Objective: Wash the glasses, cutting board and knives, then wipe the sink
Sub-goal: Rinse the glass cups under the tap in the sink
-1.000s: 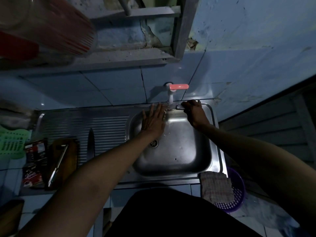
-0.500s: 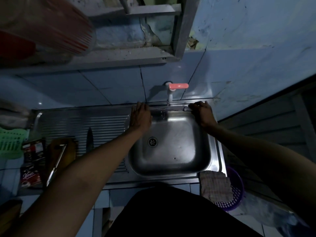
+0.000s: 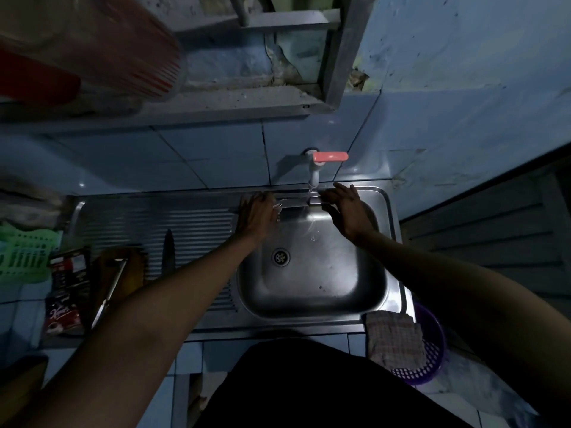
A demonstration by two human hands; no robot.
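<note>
The steel sink [image 3: 392, 285] has an empty basin with a drain [image 3: 280, 257] in it. Water runs from the white tap with a pink handle [image 3: 327, 157] onto the basin's back wall. My left hand [image 3: 256, 216] lies flat, fingers straight, on the sink's back left rim. My right hand [image 3: 346, 208] lies flat on the back rim just right of the stream. A dark knife [image 3: 168, 251] lies on the ribbed drainboard [image 3: 148, 220]. A wooden cutting board [image 3: 123, 273] at the left carries a second knife [image 3: 108, 296].
A checked cloth [image 3: 394, 338] hangs over a purple basket [image 3: 432, 350] at the sink's front right corner. Green plastic baskets [image 3: 21, 257] and dark sachet packs [image 3: 65, 291] sit far left. A shelf with a red-striped container [image 3: 117, 47] overhangs at top left.
My left hand slid from the basin's back wall up and left onto the rim. My right hand shifted along the back rim and its fingers straightened.
</note>
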